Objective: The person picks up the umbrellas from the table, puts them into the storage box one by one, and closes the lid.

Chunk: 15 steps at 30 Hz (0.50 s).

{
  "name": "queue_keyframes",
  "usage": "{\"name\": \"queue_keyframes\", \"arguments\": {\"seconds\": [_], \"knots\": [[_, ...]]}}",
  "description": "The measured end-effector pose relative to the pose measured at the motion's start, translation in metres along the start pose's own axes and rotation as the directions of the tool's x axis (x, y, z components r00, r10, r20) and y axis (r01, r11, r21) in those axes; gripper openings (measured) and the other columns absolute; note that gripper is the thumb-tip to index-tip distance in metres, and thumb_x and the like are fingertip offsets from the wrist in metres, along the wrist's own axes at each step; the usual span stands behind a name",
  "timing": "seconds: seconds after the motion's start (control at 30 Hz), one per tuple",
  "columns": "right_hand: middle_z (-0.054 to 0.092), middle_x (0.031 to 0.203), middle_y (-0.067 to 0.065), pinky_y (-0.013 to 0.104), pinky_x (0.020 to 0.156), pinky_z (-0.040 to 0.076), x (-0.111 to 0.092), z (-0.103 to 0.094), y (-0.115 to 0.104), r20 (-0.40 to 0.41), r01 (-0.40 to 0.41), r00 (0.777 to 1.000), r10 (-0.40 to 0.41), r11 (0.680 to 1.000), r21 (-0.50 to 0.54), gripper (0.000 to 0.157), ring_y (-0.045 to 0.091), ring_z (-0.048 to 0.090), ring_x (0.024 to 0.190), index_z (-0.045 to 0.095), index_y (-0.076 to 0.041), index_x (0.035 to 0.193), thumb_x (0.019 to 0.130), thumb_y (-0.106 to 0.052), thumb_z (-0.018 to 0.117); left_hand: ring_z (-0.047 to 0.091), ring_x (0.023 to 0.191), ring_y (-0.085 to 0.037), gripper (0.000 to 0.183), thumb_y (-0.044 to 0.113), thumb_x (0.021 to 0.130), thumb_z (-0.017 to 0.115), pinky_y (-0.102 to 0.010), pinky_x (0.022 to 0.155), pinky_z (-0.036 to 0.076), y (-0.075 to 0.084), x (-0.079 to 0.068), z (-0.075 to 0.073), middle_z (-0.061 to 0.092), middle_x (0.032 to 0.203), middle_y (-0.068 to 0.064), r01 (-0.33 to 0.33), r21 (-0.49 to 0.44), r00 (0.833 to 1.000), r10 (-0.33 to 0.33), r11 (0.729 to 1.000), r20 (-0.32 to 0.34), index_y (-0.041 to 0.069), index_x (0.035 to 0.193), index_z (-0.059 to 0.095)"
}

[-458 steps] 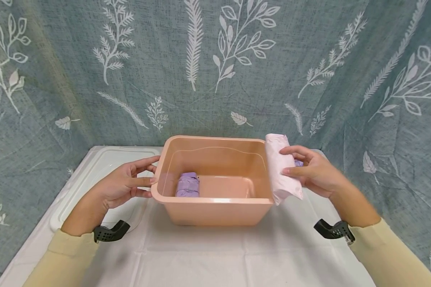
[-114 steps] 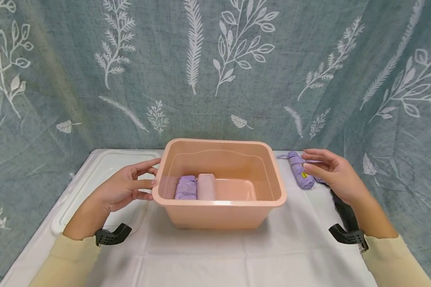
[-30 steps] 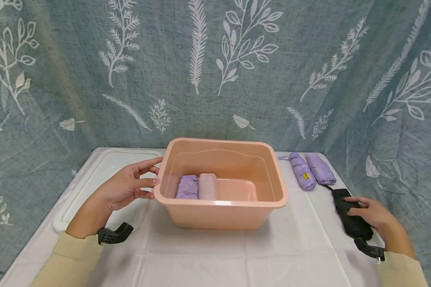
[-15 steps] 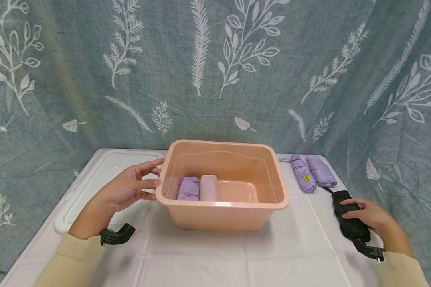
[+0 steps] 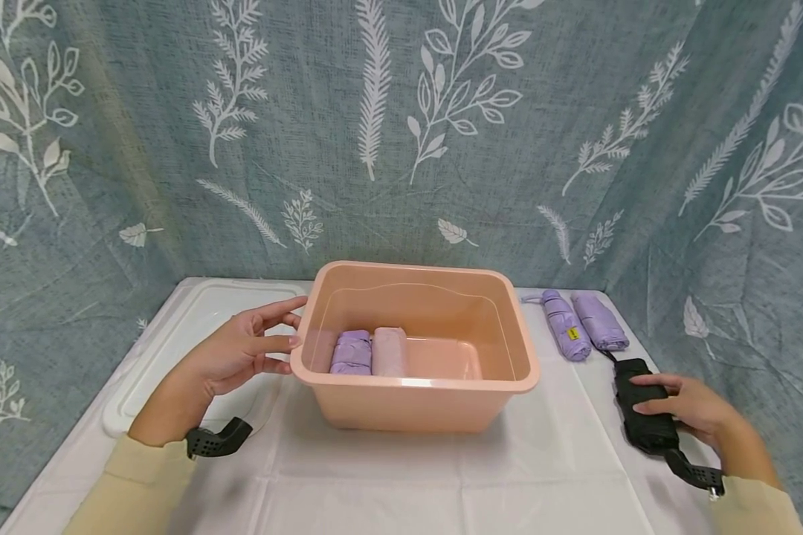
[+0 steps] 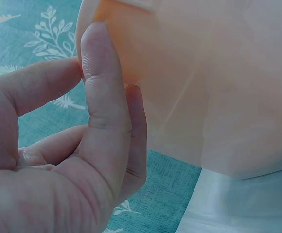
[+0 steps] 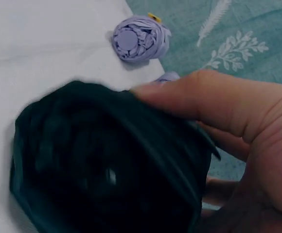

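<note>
My right hand (image 5: 692, 407) grips a folded black umbrella (image 5: 636, 416) at the right of the table. The right wrist view shows the thumb along the bunched fabric of the black umbrella (image 7: 97, 160), with other fingers partly hidden behind it. My left hand (image 5: 241, 345) touches the left rim of a peach plastic bin (image 5: 415, 405) with its fingertips. Up close, the left hand's thumb (image 6: 102, 87) lies against the bin wall (image 6: 219, 87). Inside the bin, at its left, a purple folded umbrella (image 5: 352, 353) lies beside a pale pink rolled bundle (image 5: 389, 353).
Two more purple folded items lie at the back right: one umbrella with a yellow tag (image 5: 566, 327) and a plainer purple roll (image 5: 599, 321). A white lid (image 5: 201, 312) lies at the left, partly under my left arm. A patterned curtain (image 5: 401, 148) hangs behind the white-covered table (image 5: 375, 483).
Earlier my right hand held the pink bundle over the bin's right rim; it now lies inside. The right hand then moved to the black umbrella and has shifted it slightly left. Left hand stays.
</note>
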State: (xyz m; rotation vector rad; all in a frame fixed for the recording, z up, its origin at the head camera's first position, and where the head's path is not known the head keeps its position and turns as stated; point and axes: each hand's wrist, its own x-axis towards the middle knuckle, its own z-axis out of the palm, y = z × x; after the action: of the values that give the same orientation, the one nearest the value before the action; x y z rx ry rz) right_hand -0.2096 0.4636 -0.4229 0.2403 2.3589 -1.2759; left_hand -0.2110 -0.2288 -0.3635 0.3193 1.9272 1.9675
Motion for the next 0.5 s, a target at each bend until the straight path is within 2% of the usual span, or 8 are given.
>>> {"name": "queue_keyframes", "arguments": {"seconds": [0.1, 0.2, 0.27, 0.4, 0.47, 0.5], "knots": [[-0.003, 0.158, 0.048, 0.04, 0.092, 0.059, -0.002, 0.004, 0.001, 0.004, 0.014, 1.0, -0.014, 1.0, 0.006, 0.062, 0.037, 0.053, 0.129, 0.053, -0.01, 0.15, 0.094, -0.023, 0.076, 0.071, 0.086, -0.014, 0.075, 0.001, 0.097, 0.066, -0.033, 0.074, 0.065, 0.0, 0.001, 0.0, 0.053, 0.123, -0.006, 0.0, 0.001, 1.0, 0.0, 1.0, 0.0, 0.009, 0.162, 0.03], [-0.004, 0.16, 0.045, 0.044, 0.096, 0.059, -0.003, 0.009, 0.003, 0.005, 0.033, 0.999, -0.033, 0.999, 0.032, 0.061, 0.045, 0.044, 0.138, 0.053, -0.012, 0.15, 0.095, -0.023, 0.075, 0.071, 0.09, -0.013, 0.074, 0.001, 0.097, 0.066, -0.033, 0.074, 0.065, 0.0, 0.001, 0.0, 0.052, 0.124, -0.006, -0.001, -0.001, 1.0, 0.001, 1.0, 0.005, 0.008, 0.162, 0.03], [-0.003, 0.161, 0.044, 0.045, 0.098, 0.058, -0.003, 0.013, 0.004, 0.003, 0.052, 0.999, -0.052, 0.997, 0.051, 0.061, 0.046, 0.042, 0.139, 0.053, -0.014, 0.15, 0.095, -0.023, 0.075, 0.071, 0.091, -0.013, 0.074, 0.001, 0.097, 0.066, -0.033, 0.074, 0.065, 0.0, 0.001, 0.0, 0.053, 0.124, -0.006, -0.002, -0.002, 1.0, 0.002, 1.0, 0.007, 0.009, 0.162, 0.03], [0.0, 0.163, 0.04, 0.04, 0.096, 0.059, -0.002, 0.022, 0.004, -0.016, 0.092, 0.996, -0.091, 0.988, 0.123, 0.06, 0.028, 0.053, 0.13, 0.054, -0.019, 0.15, 0.094, -0.02, 0.076, 0.071, 0.086, -0.014, 0.074, 0.001, 0.097, 0.066, -0.032, 0.073, 0.065, 0.0, 0.0, 0.0, 0.052, 0.123, -0.006, -0.002, -0.007, 1.0, 0.002, 1.0, 0.004, 0.008, 0.162, 0.03], [0.0, 0.164, 0.038, 0.035, 0.093, 0.059, -0.002, 0.026, 0.002, -0.026, 0.11, 0.994, -0.107, 0.982, 0.154, 0.061, 0.02, 0.053, 0.127, 0.053, -0.022, 0.15, 0.094, -0.018, 0.076, 0.071, 0.081, -0.015, 0.075, 0.001, 0.097, 0.066, -0.032, 0.072, 0.065, 0.0, 0.0, 0.0, 0.052, 0.122, -0.006, -0.003, -0.008, 1.0, 0.003, 1.0, 0.002, 0.008, 0.162, 0.029], [-0.001, 0.164, 0.038, 0.034, 0.092, 0.058, -0.002, 0.028, 0.001, -0.029, 0.121, 0.993, -0.118, 0.978, 0.168, 0.061, 0.021, 0.051, 0.128, 0.053, -0.023, 0.15, 0.094, -0.017, 0.075, 0.071, 0.081, -0.015, 0.075, 0.001, 0.097, 0.066, -0.032, 0.072, 0.065, 0.0, 0.001, -0.001, 0.052, 0.122, -0.006, -0.003, -0.01, 1.0, 0.003, 1.0, 0.002, 0.008, 0.162, 0.029]]}}
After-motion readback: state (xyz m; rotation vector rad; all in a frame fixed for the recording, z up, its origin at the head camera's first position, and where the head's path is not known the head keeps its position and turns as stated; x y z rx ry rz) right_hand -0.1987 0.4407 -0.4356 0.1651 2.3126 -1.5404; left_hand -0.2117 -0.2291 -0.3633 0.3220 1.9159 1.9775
